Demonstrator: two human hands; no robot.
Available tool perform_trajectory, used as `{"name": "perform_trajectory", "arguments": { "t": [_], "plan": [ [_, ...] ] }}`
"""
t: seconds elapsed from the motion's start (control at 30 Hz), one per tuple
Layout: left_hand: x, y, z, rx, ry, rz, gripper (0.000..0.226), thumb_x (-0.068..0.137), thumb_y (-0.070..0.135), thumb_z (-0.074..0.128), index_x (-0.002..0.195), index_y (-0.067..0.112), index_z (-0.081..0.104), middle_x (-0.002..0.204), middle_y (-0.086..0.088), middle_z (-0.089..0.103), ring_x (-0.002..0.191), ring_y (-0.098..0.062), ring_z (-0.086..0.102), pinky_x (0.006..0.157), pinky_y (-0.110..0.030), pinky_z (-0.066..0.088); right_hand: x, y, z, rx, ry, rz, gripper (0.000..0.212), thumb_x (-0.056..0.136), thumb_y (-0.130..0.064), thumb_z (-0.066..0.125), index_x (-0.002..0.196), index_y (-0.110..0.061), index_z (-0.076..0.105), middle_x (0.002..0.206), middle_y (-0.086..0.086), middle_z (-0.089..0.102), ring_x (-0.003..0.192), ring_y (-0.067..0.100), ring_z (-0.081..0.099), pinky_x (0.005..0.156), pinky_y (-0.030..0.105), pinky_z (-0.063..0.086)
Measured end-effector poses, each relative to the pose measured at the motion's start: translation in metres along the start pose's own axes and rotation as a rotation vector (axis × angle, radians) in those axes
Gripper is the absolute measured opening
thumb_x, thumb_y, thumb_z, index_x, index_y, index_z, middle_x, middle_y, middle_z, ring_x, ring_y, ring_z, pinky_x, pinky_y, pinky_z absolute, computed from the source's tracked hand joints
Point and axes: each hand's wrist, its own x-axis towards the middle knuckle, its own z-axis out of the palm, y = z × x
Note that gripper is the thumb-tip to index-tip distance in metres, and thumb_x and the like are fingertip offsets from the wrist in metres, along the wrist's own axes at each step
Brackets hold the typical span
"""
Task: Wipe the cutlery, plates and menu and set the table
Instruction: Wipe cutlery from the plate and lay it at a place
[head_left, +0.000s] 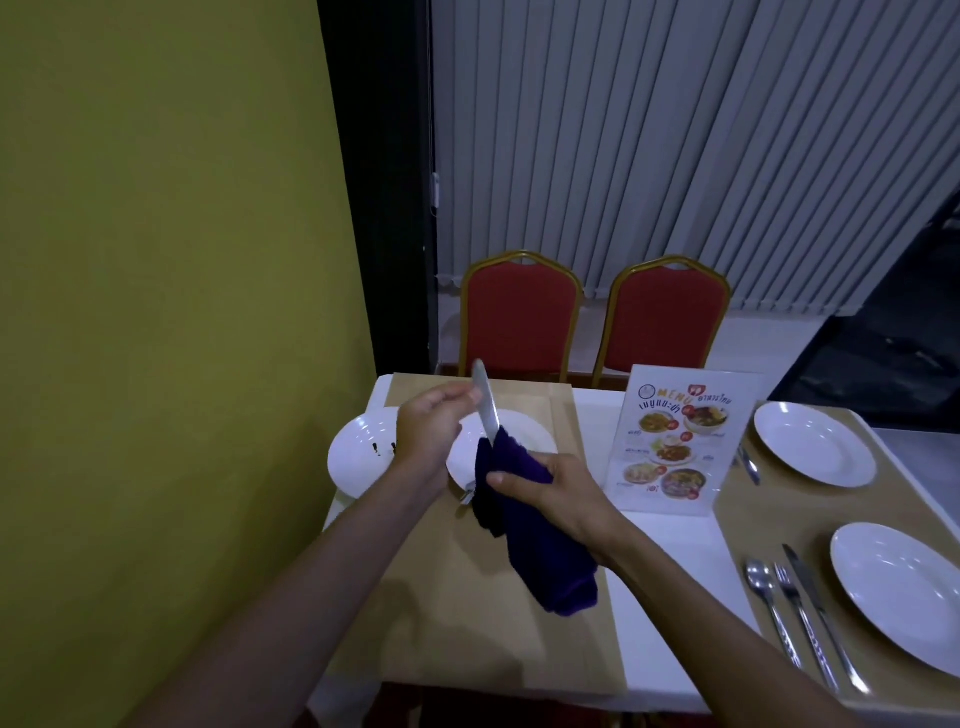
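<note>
1. far left of the menu (675, 441), a white plate (363, 452) hangs partly over the table's edge, with a couple of dark specks on it.
2. the left hand (426, 431) is up over the tan placemat (467, 597), fingers pinched together on the upper part of a knife (485, 405). the knife is pale and shiny, with a rounded tip.
3. its long axis runs nearly upright, leaning a bit: tip up and away toward the red chairs (519, 322), lower end going down into the cloth. can't tell which end is the handle, the cloth covers the lower half.
4. the purple cloth (540, 545) is dark and bunched, draping down toward the near edge of the placemat. the right hand (561, 488) is closed tight around it, squeezing it onto the knife.
5. behind both hands, still left of the menu, sits a second white plate (524, 431), mostly blocked by the hands and cloth. a bit of metal cutlery (467, 496) pokes out under the cloth at that plate's near rim; too hidden to say what it is.
6. the menu stands upright in a clear holder, facing the camera, with food photos on it.
7. right of the menu: a far plate (815, 447) with cutlery just beside its left rim, and a near plate (904, 597) with spoon (763, 592), fork (795, 603) and table knife (815, 597) lined up side by side on its left, on another tan mat.
</note>
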Motion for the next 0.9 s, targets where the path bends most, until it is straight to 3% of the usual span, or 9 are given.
{"name": "perform_trajectory", "arguments": {
  "t": [0.1, 0.27, 0.37, 0.47, 0.53, 0.63, 0.77, 0.83, 0.9],
  "plan": [
    [0.01, 0.002, -0.006, -0.018, -0.007, -0.024, 0.002, 0.088, 0.022, 0.071, 0.088, 0.023, 0.072, 0.095, 0.01, 0.07, 0.096, -0.007, 0.062, 0.077, -0.024, 0.047, -0.002, 0.011, -0.001, -0.011, -0.003, 0.013, 0.028, 0.081, -0.042, 0.076, 0.1, -0.021, 0.07, 0.087, 0.003, 0.076, 0.074, 0.024, 0.074, 0.07, 0.041, 0.062],
    [0.0, -0.033, -0.017, 0.231, -0.303, -0.095, 0.019, 0.093, 0.032, 0.062, 0.089, 0.028, 0.08, 0.102, 0.013, 0.076, 0.106, -0.006, 0.062, 0.087, -0.026, 0.047, 0.007, 0.019, 0.008, 0.017, -0.031, -0.009, 0.025, 0.085, -0.039, 0.073, 0.101, -0.02, 0.069, 0.086, 0.002, 0.076, 0.071, 0.022, 0.074, 0.06, 0.027, 0.058],
    [0.005, -0.035, -0.02, 0.123, -0.211, -0.097, 0.022, 0.099, 0.027, 0.054, 0.088, 0.017, 0.07, 0.098, 0.006, 0.077, 0.102, -0.009, 0.067, 0.081, -0.026, 0.047, 0.013, 0.034, 0.022, 0.005, -0.06, 0.04, 0.027, 0.083, -0.04, 0.075, 0.1, -0.02, 0.069, 0.084, 0.002, 0.076, 0.069, 0.02, 0.073, 0.057, 0.022, 0.054],
    [0.019, -0.039, -0.03, -0.016, -0.112, -0.114, 0.023, 0.102, 0.029, 0.048, 0.09, 0.014, 0.061, 0.082, 0.0, 0.077, 0.079, -0.017, 0.074, 0.069, -0.033, 0.058, 0.028, 0.053, 0.029, -0.098, -0.081, 0.092, 0.026, 0.08, -0.04, 0.077, 0.098, -0.022, 0.071, 0.083, 0.0, 0.076, 0.07, 0.019, 0.073, 0.062, 0.031, 0.059],
    [0.032, -0.051, -0.047, 0.026, -0.025, -0.063, 0.022, 0.101, 0.03, 0.05, 0.092, 0.015, 0.065, 0.069, 0.002, 0.07, 0.064, -0.015, 0.07, 0.063, -0.033, 0.059, 0.038, 0.068, 0.03, -0.25, -0.072, 0.122, 0.021, 0.079, -0.041, 0.077, 0.093, -0.027, 0.071, 0.082, -0.002, 0.075, 0.071, 0.016, 0.072, 0.072, 0.039, 0.06],
    [0.049, -0.1, -0.082, 0.233, 0.016, -0.111, 0.018, 0.098, 0.026, 0.056, 0.095, 0.016, 0.069, 0.066, 0.001, 0.063, 0.059, -0.013, 0.06, 0.057, -0.029, 0.052, 0.058, 0.092, 0.034, -0.341, 0.016, 0.187, 0.024, 0.078, -0.045, 0.076, 0.094, -0.029, 0.07, 0.084, -0.005, 0.073, 0.075, 0.015, 0.07, 0.078, 0.044, 0.059],
    [0.047, -0.185, -0.117, 0.388, 0.041, -0.354, 0.015, 0.093, 0.01, 0.064, 0.104, 0.001, 0.071, 0.084, -0.014, 0.067, 0.069, -0.02, 0.057, 0.059, -0.029, 0.045, 0.077, 0.112, 0.044, -0.275, 0.087, 0.224, 0.026, 0.078, -0.044, 0.077, 0.098, -0.03, 0.068, 0.083, -0.006, 0.074, 0.071, 0.014, 0.071, 0.074, 0.044, 0.06],
    [0.047, -0.213, -0.125, 0.502, 0.068, -0.351, 0.028, 0.09, 0.006, 0.068, 0.115, -0.005, 0.068, 0.105, -0.02, 0.071, 0.091, -0.028, 0.067, 0.074, -0.037, 0.057, 0.084, 0.12, 0.051, -0.268, 0.099, 0.235, 0.02, 0.077, -0.044, 0.077, 0.09, -0.034, 0.067, 0.079, -0.007, 0.073, 0.067, 0.012, 0.07, 0.071, 0.041, 0.061],
    [0.045, -0.227, -0.13, 0.695, 0.055, -0.287, 0.026, 0.088, 0.009, 0.07, 0.112, -0.002, 0.071, 0.106, -0.015, 0.073, 0.097, -0.029, 0.068, 0.084, -0.039, 0.058, 0.088, 0.128, 0.058, -0.268, 0.107, 0.249, 0.018, 0.076, -0.044, 0.078, 0.085, -0.036, 0.066, 0.077, -0.007, 0.073, 0.066, 0.011, 0.07, 0.07, 0.041, 0.061]
  ]
}}
